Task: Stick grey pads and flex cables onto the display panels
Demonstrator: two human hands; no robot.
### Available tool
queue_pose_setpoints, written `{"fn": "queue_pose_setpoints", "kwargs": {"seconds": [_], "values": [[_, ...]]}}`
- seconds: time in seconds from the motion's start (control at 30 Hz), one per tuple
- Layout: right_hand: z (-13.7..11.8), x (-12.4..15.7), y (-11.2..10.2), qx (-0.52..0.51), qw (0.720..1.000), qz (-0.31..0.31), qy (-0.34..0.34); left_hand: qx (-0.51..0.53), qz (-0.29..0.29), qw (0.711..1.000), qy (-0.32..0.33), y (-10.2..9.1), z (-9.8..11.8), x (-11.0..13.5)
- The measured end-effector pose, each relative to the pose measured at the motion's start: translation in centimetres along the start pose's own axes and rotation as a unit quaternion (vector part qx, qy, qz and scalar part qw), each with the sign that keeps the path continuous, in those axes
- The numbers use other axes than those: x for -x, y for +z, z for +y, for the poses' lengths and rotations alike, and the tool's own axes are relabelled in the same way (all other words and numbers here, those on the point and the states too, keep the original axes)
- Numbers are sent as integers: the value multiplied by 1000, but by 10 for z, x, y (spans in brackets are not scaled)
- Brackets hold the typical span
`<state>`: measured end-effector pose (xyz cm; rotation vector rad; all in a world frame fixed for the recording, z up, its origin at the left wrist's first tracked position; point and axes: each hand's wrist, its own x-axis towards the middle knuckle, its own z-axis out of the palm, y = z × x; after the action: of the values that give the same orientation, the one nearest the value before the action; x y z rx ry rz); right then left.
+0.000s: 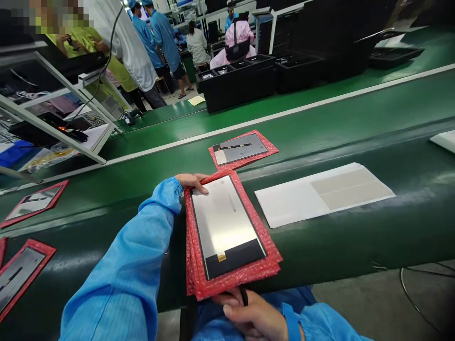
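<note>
Two bare hands on one stack of red bubble-wrap sheets (199, 274) at lower centre of the frame, resting on the near edge of the green conveyor belt (337, 128). On top of the stack, a flat rectangular display panel with a silvery back and a black strip at its near end (223, 222). Left hand (194, 182), out of a light blue sleeve (124, 274), laid at the far left corner of the stack, fingers curled over the edge and a fingertip touching the panel's corner. Right hand (252, 315) at the bottom edge of the frame, gripping the near edge of the stack, thumb on top, with a thin black stick-like thing (243, 296) between the fingers; what exactly, cannot tell.

Just beyond the stack, centre frame, another silvery panel on a single red sheet (243, 149), apart from the stack. To the right, flat white paper sheets (320, 194) on the belt. At far left, more red-backed panels (33, 201). Upper centre, black plastic trays (238, 78) on the far side of the belt, with workers in blue coats (159, 33) behind, upper left.
</note>
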<state>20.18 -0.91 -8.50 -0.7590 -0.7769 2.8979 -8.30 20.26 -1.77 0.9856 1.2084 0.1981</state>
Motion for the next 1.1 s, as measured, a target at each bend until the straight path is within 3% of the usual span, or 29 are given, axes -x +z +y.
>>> {"fn": "queue_pose_setpoints", "kwargs": {"seconds": [0.1,0.17,0.2,0.27,0.33,0.37,0.4,0.43,0.5,0.6,0.67,0.77,0.87,0.93,1.03,1.1], "values": [[-5,16,-13,-16,997,34,68,-40,8,999,-12,2,6,8],[-14,38,-23,-54,994,76,58,-118,32,992,-8,3,14,18],[-21,52,-29,-86,989,115,30,-178,74,981,-1,3,17,22],[-43,85,-44,-145,962,221,-62,-294,209,932,17,6,27,26],[-71,118,-62,-156,870,409,-226,-371,332,866,51,18,38,16],[-85,133,-72,-145,808,490,-293,-402,361,838,82,31,45,5],[-98,145,-82,-130,743,555,-351,-436,359,816,123,48,52,-10],[-110,155,-92,-102,703,598,-370,-478,334,793,176,69,59,-27],[-127,166,-109,-64,671,628,-389,-561,225,752,264,120,72,-66],[-140,170,-129,-40,661,624,-416,-664,51,676,316,186,83,-113],[-147,170,-138,-27,657,617,-432,-687,7,657,311,203,80,-127],[-161,173,-151,1,679,595,-430,-693,1,656,300,190,64,-121],[-181,174,-165,36,710,570,-412,-694,0,658,294,164,46,-99],[-194,170,-176,66,734,548,-396,-683,0,669,293,157,42,-87],[-209,162,-192,100,770,515,-363,-653,42,693,303,172,59,-89],[-214,157,-200,103,773,514,-356,-634,72,710,296,193,82,-105]]}}
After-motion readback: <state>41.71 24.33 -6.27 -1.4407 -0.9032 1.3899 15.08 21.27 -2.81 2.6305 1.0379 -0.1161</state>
